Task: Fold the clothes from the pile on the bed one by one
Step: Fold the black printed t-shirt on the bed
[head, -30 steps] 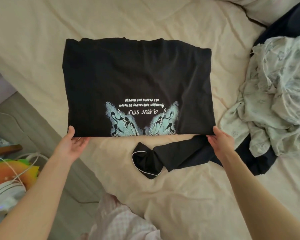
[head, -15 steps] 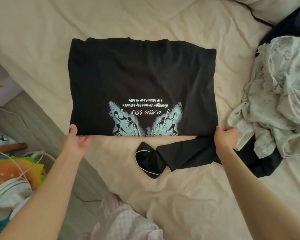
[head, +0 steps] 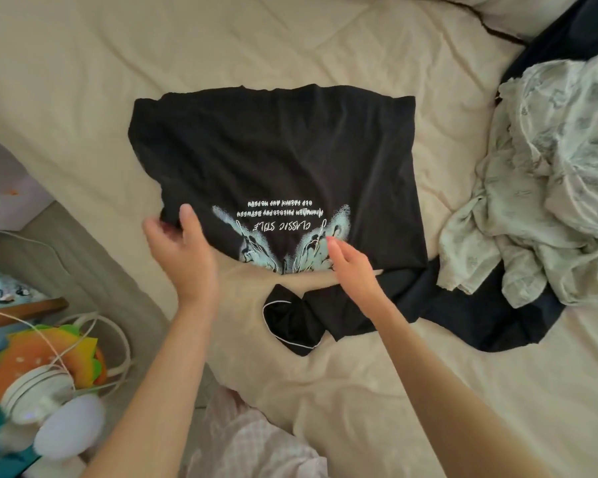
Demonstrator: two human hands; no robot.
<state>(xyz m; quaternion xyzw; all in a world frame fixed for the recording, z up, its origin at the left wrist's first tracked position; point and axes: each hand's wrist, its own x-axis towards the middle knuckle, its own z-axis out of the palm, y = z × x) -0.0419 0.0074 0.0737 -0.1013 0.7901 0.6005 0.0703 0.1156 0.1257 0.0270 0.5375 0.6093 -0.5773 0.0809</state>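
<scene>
A black T-shirt with a pale blue butterfly print and white lettering lies folded on the cream bed. My left hand grips its near left corner and has lifted it inward, so that edge is bunched. My right hand rests flat on the shirt's near edge over the print, fingers together, holding nothing. Just below the shirt lies a dark garment with white piping.
The pile at the right holds a pale floral garment over a dark navy one. At the left, beyond the bed's edge, are a burger-shaped toy, white cables and a small white fan.
My left hand has pulled the shirt's near left corner up and toward the middle. My right hand has left the near right corner and moved left onto the butterfly print.
</scene>
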